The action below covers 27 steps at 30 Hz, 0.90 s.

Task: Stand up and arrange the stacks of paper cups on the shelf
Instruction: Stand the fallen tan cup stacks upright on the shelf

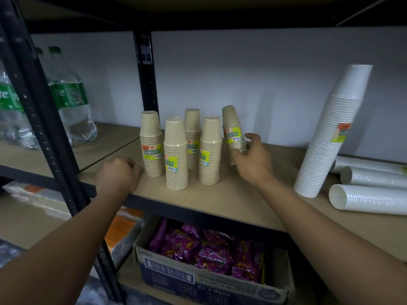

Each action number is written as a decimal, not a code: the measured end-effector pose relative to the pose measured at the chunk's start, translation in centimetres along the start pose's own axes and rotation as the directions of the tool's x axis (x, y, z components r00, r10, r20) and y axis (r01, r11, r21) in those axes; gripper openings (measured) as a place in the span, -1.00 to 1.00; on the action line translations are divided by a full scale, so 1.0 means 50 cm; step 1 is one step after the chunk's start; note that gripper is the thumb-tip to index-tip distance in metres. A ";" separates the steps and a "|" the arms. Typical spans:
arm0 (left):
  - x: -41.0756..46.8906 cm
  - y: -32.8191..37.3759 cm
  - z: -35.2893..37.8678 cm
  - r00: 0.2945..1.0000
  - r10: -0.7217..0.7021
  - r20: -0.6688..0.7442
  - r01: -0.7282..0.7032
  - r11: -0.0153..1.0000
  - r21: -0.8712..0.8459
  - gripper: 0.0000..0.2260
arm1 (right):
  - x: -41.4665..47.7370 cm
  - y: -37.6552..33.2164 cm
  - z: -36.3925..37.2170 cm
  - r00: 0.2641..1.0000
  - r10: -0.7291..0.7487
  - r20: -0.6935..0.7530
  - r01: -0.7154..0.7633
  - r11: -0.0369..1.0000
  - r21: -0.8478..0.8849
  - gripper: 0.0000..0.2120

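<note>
Below the four upright tan cup stacks (176,159), a cardboard box (198,280) holds purple snack bags (211,249). Just left of them the left hand (117,172) rests fisted on the shelf (220,194) edge, holding nothing. Just right of them the right hand (253,159) grips a tilted fifth tan stack (233,133), labelled "DISPOSABLE TABLEWARE" like theirs; well right a tall white stack (330,139) leans beside lying white stacks (374,199), and far left stand clear bottles (72,106) with green labels ending "te"

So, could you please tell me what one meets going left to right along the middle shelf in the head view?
Green-labelled bottles → left hand → four standing tan cup stacks → tilted tan stack held by the right hand → tall white stack → lying white stacks.
</note>
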State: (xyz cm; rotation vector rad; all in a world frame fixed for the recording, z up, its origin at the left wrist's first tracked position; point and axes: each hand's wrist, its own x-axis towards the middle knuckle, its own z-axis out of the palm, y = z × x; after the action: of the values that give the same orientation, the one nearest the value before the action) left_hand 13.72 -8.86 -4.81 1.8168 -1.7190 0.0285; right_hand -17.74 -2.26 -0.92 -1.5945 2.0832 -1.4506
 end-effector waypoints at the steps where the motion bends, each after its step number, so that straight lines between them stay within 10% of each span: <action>1: -0.001 0.000 -0.001 1.000 -0.001 0.001 0.001 1.000 0.007 -0.79 | -0.011 0.002 0.000 1.000 -0.015 -0.023 0.015 0.999 0.030 -0.44; 27: -0.037 0.004 -0.021 0.999 0.041 0.035 -0.039 0.998 -0.043 -0.81 | -0.073 0.036 -0.003 1.000 0.000 -0.014 0.000 1.000 -0.003 -0.44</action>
State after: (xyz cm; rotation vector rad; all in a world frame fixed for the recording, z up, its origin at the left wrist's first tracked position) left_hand 13.67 -6.72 -4.69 1.7619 -1.7675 -0.0242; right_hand -17.49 0.72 -3.69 -1.5899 2.0933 -1.4636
